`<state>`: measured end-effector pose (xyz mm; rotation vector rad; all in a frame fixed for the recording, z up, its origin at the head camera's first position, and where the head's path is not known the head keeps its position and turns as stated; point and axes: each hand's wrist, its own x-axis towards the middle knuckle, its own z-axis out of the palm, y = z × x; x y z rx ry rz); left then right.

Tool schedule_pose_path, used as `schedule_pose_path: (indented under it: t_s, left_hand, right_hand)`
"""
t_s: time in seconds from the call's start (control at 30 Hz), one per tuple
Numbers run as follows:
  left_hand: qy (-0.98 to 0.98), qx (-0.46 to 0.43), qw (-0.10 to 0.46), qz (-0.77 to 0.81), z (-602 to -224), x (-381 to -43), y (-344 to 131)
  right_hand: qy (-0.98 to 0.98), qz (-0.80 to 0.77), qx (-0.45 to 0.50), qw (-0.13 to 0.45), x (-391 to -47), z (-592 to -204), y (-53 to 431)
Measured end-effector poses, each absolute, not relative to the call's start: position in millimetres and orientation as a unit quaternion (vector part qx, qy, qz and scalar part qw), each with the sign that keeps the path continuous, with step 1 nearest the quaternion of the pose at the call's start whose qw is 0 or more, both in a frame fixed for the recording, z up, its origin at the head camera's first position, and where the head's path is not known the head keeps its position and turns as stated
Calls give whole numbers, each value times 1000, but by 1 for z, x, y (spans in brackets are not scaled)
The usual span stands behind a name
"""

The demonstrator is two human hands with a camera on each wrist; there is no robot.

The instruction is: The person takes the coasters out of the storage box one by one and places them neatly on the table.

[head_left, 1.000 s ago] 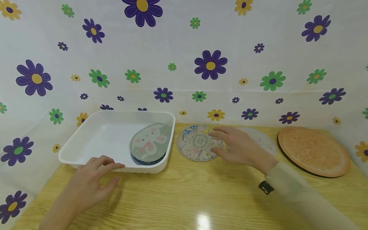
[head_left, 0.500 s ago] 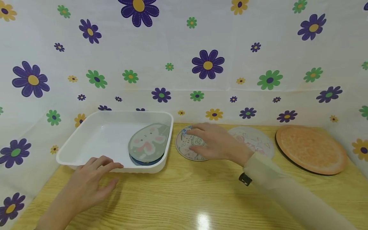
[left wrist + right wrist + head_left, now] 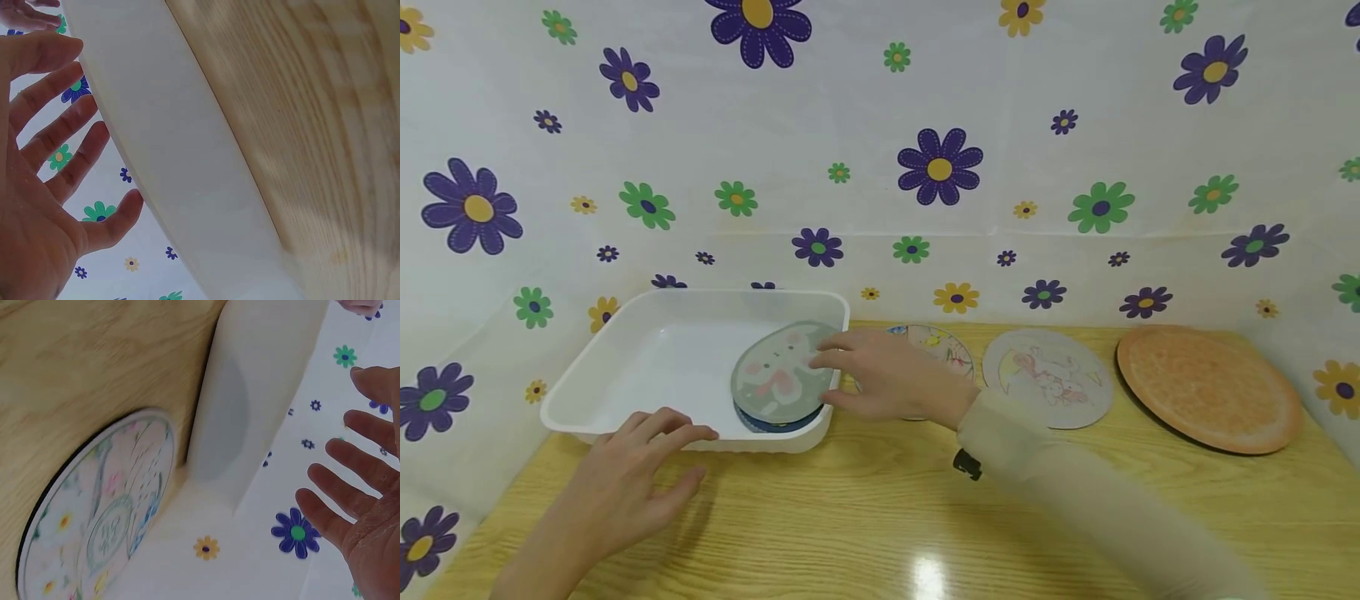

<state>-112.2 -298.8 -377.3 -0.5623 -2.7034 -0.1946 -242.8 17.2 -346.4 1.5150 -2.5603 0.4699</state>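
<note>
My left hand [image 3: 628,492] rests its fingertips at the near rim of a white plastic tray [image 3: 647,354], the fingers loosely bent. The left wrist view has the fingers [image 3: 69,162] spread along the tray's edge. Inside the tray, at its right end, lies a grey-green round mat [image 3: 771,387] with a rabbit print, over a dark blue mat [image 3: 775,423]. My right hand [image 3: 887,375] hovers over the tray's right wall, fingers spread and empty, fingertips overlapping the rabbit mat. Partly behind that hand, a round floral mat [image 3: 953,350] lies on the table.
Right of the floral mat lie a pale round mat [image 3: 1052,387] with a pink drawing and a larger orange-brown round mat [image 3: 1210,387]. All rest on a wooden table [image 3: 850,517]. A white cloth [image 3: 850,108] printed with flowers stands behind the table.
My right hand has moved left, from over the floral mat to the tray's right wall, uncovering the pale mat. The left hand stays at the rim. The view shifts slightly.
</note>
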Motion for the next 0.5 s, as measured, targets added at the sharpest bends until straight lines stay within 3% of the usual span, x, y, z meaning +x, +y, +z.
schedule_pose_path:
  t_s: [0.5]
  left_hand:
    - [-961,-195,181,-74,-377,-111,-298]
  right_hand:
    - [-856,149,493,-40,-245,-360,-39]
